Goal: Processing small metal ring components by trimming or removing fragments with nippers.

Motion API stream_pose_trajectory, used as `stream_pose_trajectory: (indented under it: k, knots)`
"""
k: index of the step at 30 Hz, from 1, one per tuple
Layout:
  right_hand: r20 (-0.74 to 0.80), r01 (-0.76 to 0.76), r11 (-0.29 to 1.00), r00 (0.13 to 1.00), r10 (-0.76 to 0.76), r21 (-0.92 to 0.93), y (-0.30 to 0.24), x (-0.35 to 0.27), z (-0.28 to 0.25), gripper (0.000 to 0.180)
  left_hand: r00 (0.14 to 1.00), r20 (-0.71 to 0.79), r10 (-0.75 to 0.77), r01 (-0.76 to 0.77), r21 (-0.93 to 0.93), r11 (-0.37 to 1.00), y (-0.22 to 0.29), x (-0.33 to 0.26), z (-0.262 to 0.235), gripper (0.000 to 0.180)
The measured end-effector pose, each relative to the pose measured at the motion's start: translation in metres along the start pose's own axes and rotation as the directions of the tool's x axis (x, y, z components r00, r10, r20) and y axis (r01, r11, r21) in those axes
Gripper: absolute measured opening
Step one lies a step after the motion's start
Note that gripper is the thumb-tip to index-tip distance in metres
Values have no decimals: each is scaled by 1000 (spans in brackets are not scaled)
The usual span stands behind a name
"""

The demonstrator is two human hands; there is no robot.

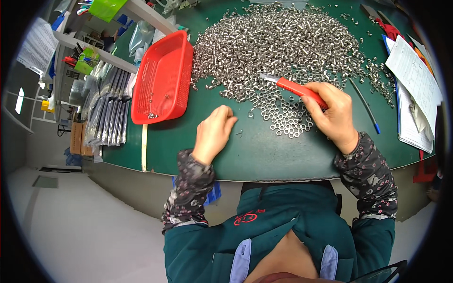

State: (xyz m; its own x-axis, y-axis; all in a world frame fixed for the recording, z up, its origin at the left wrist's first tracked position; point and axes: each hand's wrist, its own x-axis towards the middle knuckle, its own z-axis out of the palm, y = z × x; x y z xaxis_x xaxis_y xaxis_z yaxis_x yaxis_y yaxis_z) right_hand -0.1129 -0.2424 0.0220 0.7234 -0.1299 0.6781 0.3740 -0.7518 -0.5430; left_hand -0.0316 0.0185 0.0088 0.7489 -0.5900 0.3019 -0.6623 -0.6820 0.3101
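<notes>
Metal rings point(283, 47) lie heaped on the far green table point(264, 151). Right hand point(332, 115) grips a red utility knife point(295, 88), blade leftward, seemingly to rake rings near. Left hand point(214, 132), fingers curled loosely, holds nothing visible beside the red tray point(163, 78).

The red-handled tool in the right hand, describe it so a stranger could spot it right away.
On the green table, find the big heap of small silvery rings. At its near edge, the right hand grips a utility knife: the only slim red handle among the metal pieces.
</notes>
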Motion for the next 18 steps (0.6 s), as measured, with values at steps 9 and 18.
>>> stream_pose_trajectory:
  k: [9,18]
  knots:
    - [-28,18,1000,999,-18,-6,0,2,-3,14,890,347,-294,436,-838,329,-6,14,-13,11]
    - [6,20,999,1000,-20,-25,-3,-1,-6,13,907,334,-256,357,-933,47,11,45,-9,20]
